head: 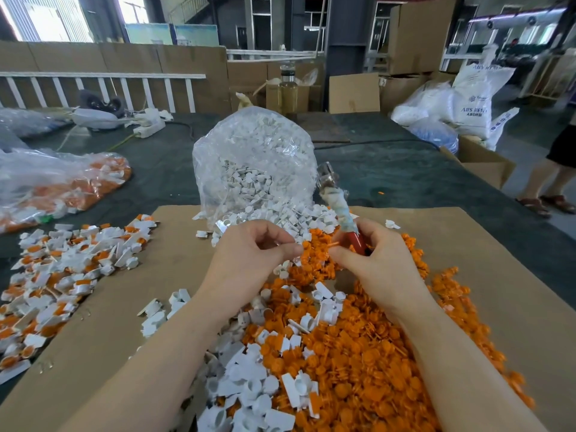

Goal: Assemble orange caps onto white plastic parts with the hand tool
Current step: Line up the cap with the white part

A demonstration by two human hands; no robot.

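1. My left hand (249, 247): fingers curled, thumb and fingertips pinching something small at the tips. Looks like a white plastic part, mostly hidden, can't confirm.
2. My right hand (371, 260): curled round the red handle of the hand tool (343, 210), forefinger and thumb also nipping an orange cap (332, 244) by its thin stem. Tool shaft is wrapped in cloth or tape and its metal head points away from me, up toward the bag.
3. The hands are nearly touching, fingertips just apart, over the far edge of the orange pile.
4. Handling, my guess: caps and white parts are light, stiff moulded plastic, a bit slick. The stem looks thin enough to bend, so I'd grip the cap by its head and the white part by its flat tab.
5. Loose orange caps (358, 353) are heaped under and between my forearms, with white parts (246, 385) mixed in toward the left.
6. Clear bag of white parts (255, 163) sits just beyond my hands, spilling onto the cardboard sheet (131, 291).
7. Finished pieces (62, 269), white with orange fitted, are piled on the left; a bag of orange and white pieces (56, 185) lies beyond them on the dark table (389, 173).
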